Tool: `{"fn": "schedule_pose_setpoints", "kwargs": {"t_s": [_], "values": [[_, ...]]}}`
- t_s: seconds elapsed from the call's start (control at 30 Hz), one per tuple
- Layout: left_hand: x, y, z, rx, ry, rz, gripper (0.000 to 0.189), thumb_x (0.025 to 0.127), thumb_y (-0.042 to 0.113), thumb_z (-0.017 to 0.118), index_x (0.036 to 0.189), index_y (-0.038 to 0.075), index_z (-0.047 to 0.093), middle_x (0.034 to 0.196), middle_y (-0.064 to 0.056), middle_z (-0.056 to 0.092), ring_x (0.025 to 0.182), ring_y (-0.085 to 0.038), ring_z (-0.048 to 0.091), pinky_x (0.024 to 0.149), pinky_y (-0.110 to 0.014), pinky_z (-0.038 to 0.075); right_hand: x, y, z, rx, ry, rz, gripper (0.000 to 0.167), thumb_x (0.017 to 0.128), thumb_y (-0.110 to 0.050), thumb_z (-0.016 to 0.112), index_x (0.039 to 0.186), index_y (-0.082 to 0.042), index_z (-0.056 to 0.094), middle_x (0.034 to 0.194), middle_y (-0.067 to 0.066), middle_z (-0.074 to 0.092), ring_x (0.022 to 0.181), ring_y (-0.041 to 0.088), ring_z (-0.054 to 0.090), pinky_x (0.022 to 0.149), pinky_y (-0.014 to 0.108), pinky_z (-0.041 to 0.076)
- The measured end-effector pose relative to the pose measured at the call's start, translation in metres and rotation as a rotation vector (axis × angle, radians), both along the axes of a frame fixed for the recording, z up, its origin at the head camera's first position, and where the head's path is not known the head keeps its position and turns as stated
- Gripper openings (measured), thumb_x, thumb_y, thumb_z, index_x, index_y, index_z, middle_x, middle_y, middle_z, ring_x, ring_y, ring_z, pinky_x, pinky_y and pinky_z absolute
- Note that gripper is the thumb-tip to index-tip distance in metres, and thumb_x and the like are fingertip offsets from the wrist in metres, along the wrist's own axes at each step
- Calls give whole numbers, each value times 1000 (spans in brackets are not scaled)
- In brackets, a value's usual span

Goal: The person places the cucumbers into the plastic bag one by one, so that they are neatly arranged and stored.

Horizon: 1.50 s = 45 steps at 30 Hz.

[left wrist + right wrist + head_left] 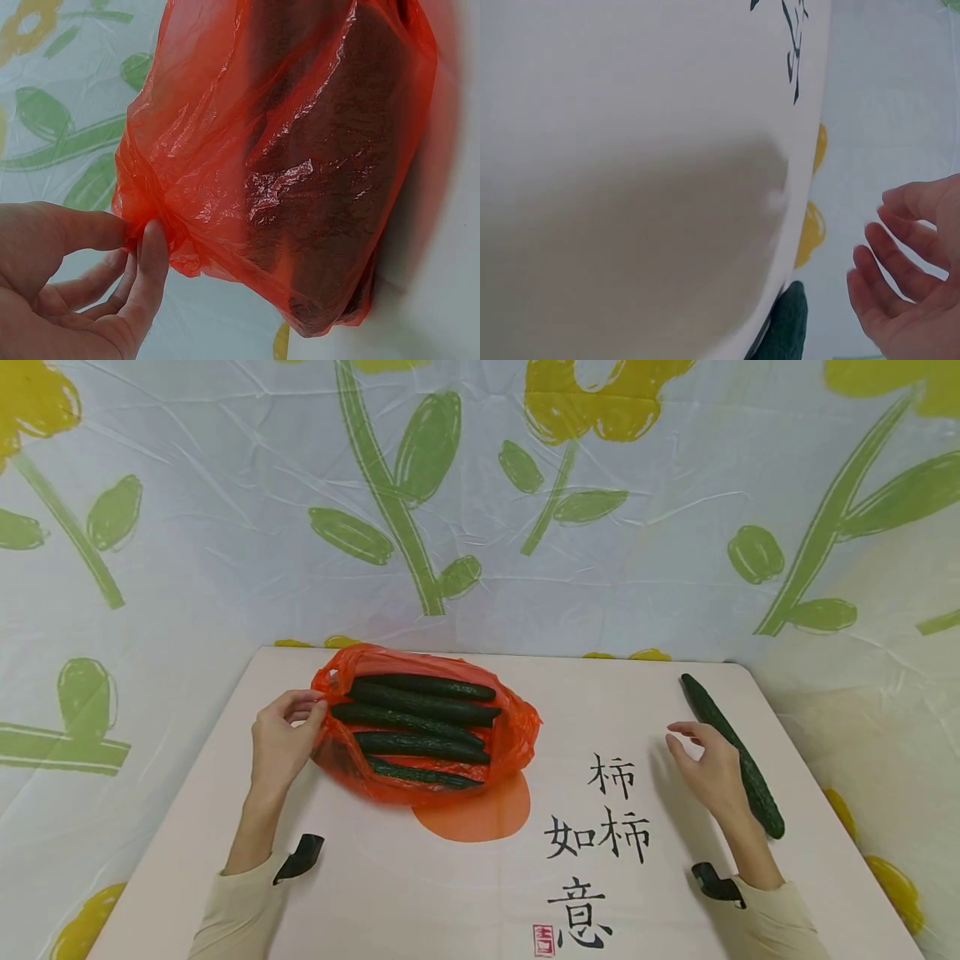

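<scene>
A red plastic bag (517, 727) lies on the table with its mouth spread wide, and several dark green cucumbers (420, 745) lie side by side in it. My left hand (283, 735) pinches the left edge of the bag between thumb and fingertips; the left wrist view shows the gathered red film (161, 225) there. My right hand (708, 768) hovers over the right side of the table, fingers loosely bent and nothing between them. Close beside it, a single cucumber (731, 739) lies slantwise; its tip (786, 319) shows in the right wrist view.
The white table (390, 893) bears black brush characters (577, 910) and an orange printed shape (480, 822), partly under the bag. A flower-printed sheet (480, 527) hangs behind and at the sides. Dark wrist devices (300, 857) are on both sleeves.
</scene>
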State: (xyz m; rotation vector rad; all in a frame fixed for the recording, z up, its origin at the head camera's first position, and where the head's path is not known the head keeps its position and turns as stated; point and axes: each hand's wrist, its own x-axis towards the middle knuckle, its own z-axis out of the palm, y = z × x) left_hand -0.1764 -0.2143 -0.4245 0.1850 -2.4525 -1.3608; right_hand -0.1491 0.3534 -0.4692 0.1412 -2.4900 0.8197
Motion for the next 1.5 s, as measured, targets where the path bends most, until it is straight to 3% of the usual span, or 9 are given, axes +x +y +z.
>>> {"fn": "schedule_pose_setpoints", "kwargs": {"t_s": [0.43, 0.63, 0.83, 0.97, 1.07, 1.27, 1.5], "values": [[3, -2, 0, 0, 1, -2, 25, 100, 19, 66, 115, 0, 72, 104, -16, 73, 80, 5, 61, 71, -9, 46, 16, 34, -2, -28, -18, -106, 16, 92, 1, 69, 107, 6, 71, 107, 27, 69, 100, 44, 62, 87, 5, 30], [3, -2, 1, -4, -9, -4, 26, 101, 20, 66, 116, 0, 72, 105, -16, 73, 81, 4, 61, 71, -9, 47, 24, 48, -3, -19, -68, -179, 17, 94, -2, 68, 109, 5, 71, 113, 28, 67, 102, 44, 61, 84, 8, 30], [4, -3, 2, -2, -6, 3, 26, 101, 20, 66, 116, 0, 72, 105, -16, 73, 80, 6, 61, 71, -9, 46, 29, 61, -6, -8, -104, -201, 22, 93, 0, 69, 114, 7, 69, 116, 30, 65, 103, 48, 61, 80, 9, 31], [4, -3, 1, 8, 7, 0, 25, 100, 18, 66, 115, -2, 72, 104, -17, 73, 80, 6, 60, 70, -9, 46, 32, 66, -5, 10, -161, -218, 27, 92, 0, 69, 118, 8, 66, 119, 32, 63, 107, 50, 59, 89, 32, 46], [3, -4, 1, 12, 13, -2, 25, 100, 17, 66, 114, -2, 72, 103, -17, 73, 79, 6, 61, 70, -9, 46, 34, 69, -6, 27, -196, -224, 31, 92, 1, 69, 121, 10, 63, 120, 36, 60, 108, 53, 58, 85, 54, 45], [4, -4, 2, 17, 16, -6, 25, 100, 17, 67, 115, -2, 72, 102, -18, 73, 79, 6, 61, 69, -9, 46, 37, 77, -10, 46, -242, -226, 39, 91, 1, 70, 127, 14, 57, 120, 39, 57, 107, 54, 56, 80, 42, 45], [5, -5, 2, 31, 33, -11, 25, 99, 15, 68, 115, -3, 72, 102, -21, 74, 78, 7, 60, 69, -8, 46, 38, 82, -11, 50, -332, -224, 53, 95, -3, 68, 137, 17, 45, 124, 45, 52, 108, 60, 53, 88, 70, 44]]}}
